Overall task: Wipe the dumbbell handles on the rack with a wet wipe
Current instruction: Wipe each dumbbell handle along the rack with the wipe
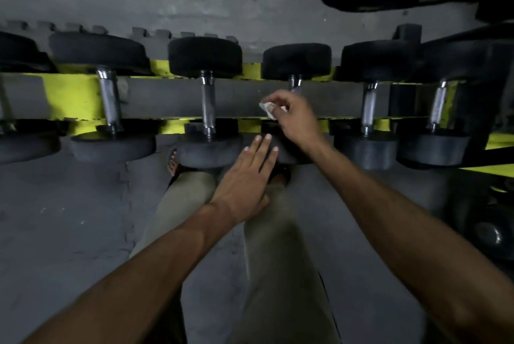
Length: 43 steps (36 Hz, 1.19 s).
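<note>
Wet wipe (pixel 268 109) pinched in right hand (pixel 294 118), over the middle dumbbell handle (pixel 294 85) on the yellow rack (pixel 72 93).
Left hand (pixel 244 176) flat, fingers straight, resting on that dumbbell's near head (pixel 281 153). Neighbouring handles (pixel 208 104) bare, chrome. Grey floor (pixel 69 218) below.

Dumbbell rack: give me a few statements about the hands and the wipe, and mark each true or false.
1. The right hand holds a white wipe. True.
2. The left hand holds a spray bottle. False: its fingers are straight and it holds nothing.
3. The wipe is at the handle of the dumbbell just right of the middle. True.
4. The rack is painted red. False: it is yellow.
5. The dumbbell handles are shiny metal. True.
</note>
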Motion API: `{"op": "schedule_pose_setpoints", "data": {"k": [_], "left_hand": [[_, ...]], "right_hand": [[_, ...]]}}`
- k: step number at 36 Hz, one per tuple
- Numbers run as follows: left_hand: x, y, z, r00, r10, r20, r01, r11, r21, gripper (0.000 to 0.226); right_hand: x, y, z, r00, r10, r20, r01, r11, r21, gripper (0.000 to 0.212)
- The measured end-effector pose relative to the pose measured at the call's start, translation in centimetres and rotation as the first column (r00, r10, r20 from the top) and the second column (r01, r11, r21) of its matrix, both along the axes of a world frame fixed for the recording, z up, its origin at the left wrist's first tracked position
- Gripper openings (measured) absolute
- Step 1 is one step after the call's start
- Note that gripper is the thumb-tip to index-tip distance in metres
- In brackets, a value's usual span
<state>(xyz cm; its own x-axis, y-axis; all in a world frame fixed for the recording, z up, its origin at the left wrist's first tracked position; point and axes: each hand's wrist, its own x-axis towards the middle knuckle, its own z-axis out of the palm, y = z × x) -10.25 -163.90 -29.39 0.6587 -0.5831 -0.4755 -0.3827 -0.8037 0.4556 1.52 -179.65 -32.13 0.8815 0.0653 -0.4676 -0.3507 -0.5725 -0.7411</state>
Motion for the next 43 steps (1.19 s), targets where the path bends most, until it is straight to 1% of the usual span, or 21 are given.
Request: {"op": "schedule_pose_setpoints", "data": {"k": [2, 3, 4, 6, 8, 10, 12, 15, 17, 18, 20, 22, 23, 25, 28, 31, 33, 36, 39, 41, 43], "left_hand": [[0.1, -2.4, -0.3, 1.000, -0.026, -0.010, 0.026, 1.000, 0.002, 0.107], [0.3, -3.6, -0.4, 1.000, -0.027, -0.016, 0.027, 1.000, 0.002, 0.107], [0.4, -4.4, -0.5, 1.000, -0.025, -0.018, 0.025, 1.000, -0.001, 0.107], [0.4, -6.5, -0.7, 0.999, -0.017, -0.032, 0.018, 0.999, 0.028, 0.106], [0.0, -7.9, -0.9, 0.999, -0.007, -0.053, 0.011, 0.997, 0.071, 0.106], [-0.5, -9.0, -1.2, 0.998, 0.031, -0.050, -0.026, 0.995, 0.100, 0.112], [-1.2, -9.9, -1.6, 0.998, 0.058, -0.025, -0.055, 0.991, 0.121, 0.118], [-1.8, -10.3, -1.9, 0.997, 0.067, 0.022, -0.070, 0.986, 0.151, 0.123], [-1.9, -10.6, -1.9, 0.998, 0.063, 0.031, -0.068, 0.983, 0.170, 0.123], [-1.9, -10.7, -2.0, 0.997, 0.064, 0.035, -0.070, 0.981, 0.179, 0.123], [-2.0, -10.9, -2.0, 0.997, 0.071, 0.039, -0.077, 0.978, 0.192, 0.124], [-2.1, -11.1, -1.9, 0.996, 0.079, 0.035, -0.085, 0.975, 0.207, 0.125], [-2.1, -11.2, -1.8, 0.996, 0.081, 0.039, -0.087, 0.974, 0.211, 0.125], [-2.1, -11.3, -1.6, 0.996, 0.087, 0.035, -0.092, 0.972, 0.215, 0.125], [-2.3, -11.4, -1.5, 0.995, 0.094, 0.035, -0.100, 0.971, 0.216, 0.127], [-2.4, -11.4, -1.6, 0.993, 0.113, 0.027, -0.117, 0.973, 0.200, 0.124], [-2.3, -11.3, -1.6, 0.994, 0.105, 0.013, -0.106, 0.975, 0.195, 0.123], [-2.2, -11.2, -1.6, 0.993, 0.119, 0.007, -0.119, 0.976, 0.182, 0.125], [-2.3, -11.1, -1.7, 0.992, 0.127, 0.009, -0.126, 0.978, 0.166, 0.127], [-2.4, -11.0, -1.8, 0.993, 0.114, 0.020, -0.116, 0.979, 0.169, 0.128], [-2.5, -11.0, -1.9, 0.993, 0.115, 0.022, -0.118, 0.979, 0.166, 0.129]], "right_hand": [[0.6, -3.1, -0.1, 0.963, 0.264, 0.051, -0.257, 0.959, -0.121, 0.017], [0.9, -4.5, -0.5, 0.899, 0.436, 0.048, -0.419, 0.886, -0.198, 0.018], [1.2, -5.8, -1.0, 0.795, 0.606, 0.024, -0.575, 0.766, -0.286, 0.019], [1.5, -8.5, -2.4, 0.490, 0.872, -0.018, -0.786, 0.432, -0.442, 0.021], [1.7, -10.3, -4.1, 0.194, 0.981, 0.006, -0.827, 0.166, -0.538, 0.034], [3.1, -11.2, -4.9, -0.003, 0.999, 0.035, -0.774, 0.020, -0.633, 0.039], [5.1, -11.8, -5.2, -0.051, 0.997, 0.058, -0.649, 0.011, -0.761, 0.040], [5.8, -11.8, -5.7, 0.036, 0.999, 0.028, -0.516, 0.042, -0.856, 0.041], [3.9, -11.5, -6.8, 0.077, 0.997, 0.003, -0.560, 0.045, -0.827, 0.040], [2.9, -11.3, -7.2, 0.038, 0.999, 0.000, -0.606, 0.023, -0.795, 0.039], [2.5, -11.3, -7.4, -0.110, 0.994, -0.010, -0.693, -0.084, -0.716, 0.035], [4.4, -11.5, -7.3, -0.199, 0.979, 0.044, -0.685, -0.107, -0.720, 0.032], [5.7, -11.5, -7.1, -0.197, 0.979, 0.054, -0.680, -0.097, -0.727, 0.032], [7.7, -11.3, -6.8, -0.128, 0.991, 0.049, -0.682, -0.052, -0.729, 0.032], [6.5, -10.7, -6.6, -0.074, 0.997, 0.035, -0.615, -0.018, -0.788, 0.036], [3.3, -11.0, -7.1, -0.178, 0.983, 0.046, -0.644, -0.080, -0.761, 0.038], [2.9, -11.7, -7.2, -0.151, 0.980, 0.133, -0.688, -0.008, -0.726, 0.039], [3.8, -12.3, -6.9, 0.069, 0.942, 0.328, -0.682, 0.284, -0.674, 0.028], [3.5, -11.9, -5.9, 0.347, 0.811, 0.472, -0.573, 0.581, -0.578, 0.036], [2.7, -11.4, -5.3, 0.594, 0.678, 0.433, -0.464, 0.728, -0.505, 0.036], [1.5, -10.8, -5.0, 0.841, 0.419, 0.343, -0.284, 0.881, -0.379, 0.037]]}}
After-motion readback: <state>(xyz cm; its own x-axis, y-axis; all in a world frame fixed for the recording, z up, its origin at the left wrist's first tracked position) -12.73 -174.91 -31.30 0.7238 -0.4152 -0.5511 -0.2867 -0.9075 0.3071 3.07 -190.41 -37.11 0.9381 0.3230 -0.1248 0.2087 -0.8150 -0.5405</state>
